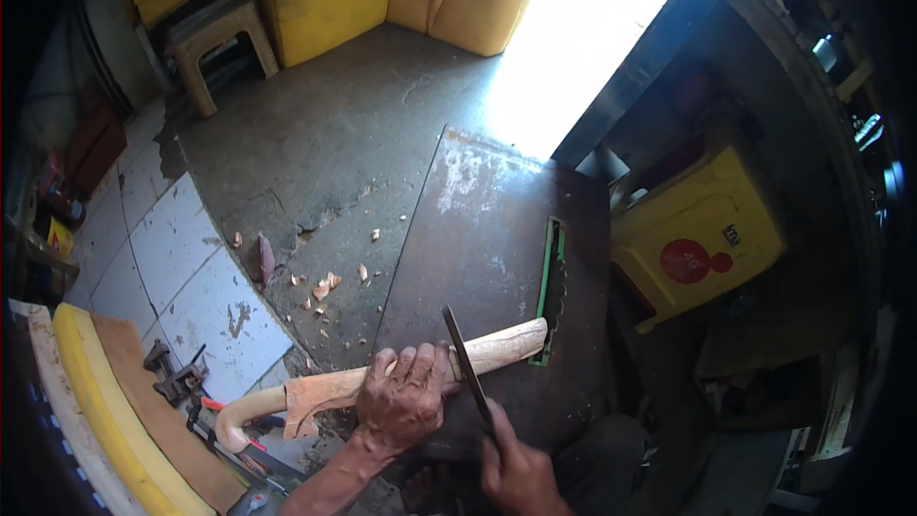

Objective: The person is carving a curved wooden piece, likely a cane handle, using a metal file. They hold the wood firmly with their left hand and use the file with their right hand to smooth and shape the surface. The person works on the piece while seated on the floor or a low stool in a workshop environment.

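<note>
A long pale wooden piece, shaped like a knife sheath, lies slantwise over the near part of a dark board. Its left end has a wider orange-brown collar and a hooked, pale handle. My left hand is closed around its middle, knuckles up. In my right hand is a narrow, flat, dark file, gripped at its lower end. The file crosses the wood just right of my left fingers; the exact contact cannot be made out.
Wood chips lie on the concrete floor. A green-edged slot is in the board. Right of it sits a yellow plastic stool. A small clamp-like metal tool rests at left near white tiles. A brown stool stands far left.
</note>
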A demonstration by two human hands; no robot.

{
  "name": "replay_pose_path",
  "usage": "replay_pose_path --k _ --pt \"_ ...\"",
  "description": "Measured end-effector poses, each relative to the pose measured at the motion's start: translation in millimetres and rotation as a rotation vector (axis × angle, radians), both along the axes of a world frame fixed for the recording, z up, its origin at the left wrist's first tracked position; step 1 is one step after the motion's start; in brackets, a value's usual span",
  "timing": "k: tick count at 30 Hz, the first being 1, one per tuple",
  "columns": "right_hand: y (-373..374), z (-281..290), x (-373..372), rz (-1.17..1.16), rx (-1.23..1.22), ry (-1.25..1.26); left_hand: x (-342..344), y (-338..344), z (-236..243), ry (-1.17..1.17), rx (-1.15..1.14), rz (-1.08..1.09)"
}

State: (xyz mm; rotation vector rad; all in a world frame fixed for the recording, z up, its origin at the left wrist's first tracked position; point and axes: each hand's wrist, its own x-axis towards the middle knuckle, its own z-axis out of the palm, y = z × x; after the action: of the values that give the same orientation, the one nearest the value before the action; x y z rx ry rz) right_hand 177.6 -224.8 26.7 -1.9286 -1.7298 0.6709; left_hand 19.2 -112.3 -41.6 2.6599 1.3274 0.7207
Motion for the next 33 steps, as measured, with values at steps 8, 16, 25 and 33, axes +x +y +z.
replay_pose_path --k 8,16,25,33 --pt "52.5 13.4 0.4 -0.011 0.211 0.126 1.9 8.6 3.5 0.014 0.092 0.001" --pt "-38.2 5.4 15.5 0.000 0.213 0.115 2.9 8.2 9.9 0.058 0.079 -0.009" --pt "-56.5 7.7 21.1 -0.022 0.093 0.117 3.4 7.7 9.2 0.049 0.053 -0.006" --pt "-4.9 -0.3 12.6 0.049 -0.078 -0.053 2.3 3.1 4.5 0.026 0.076 -0.022"
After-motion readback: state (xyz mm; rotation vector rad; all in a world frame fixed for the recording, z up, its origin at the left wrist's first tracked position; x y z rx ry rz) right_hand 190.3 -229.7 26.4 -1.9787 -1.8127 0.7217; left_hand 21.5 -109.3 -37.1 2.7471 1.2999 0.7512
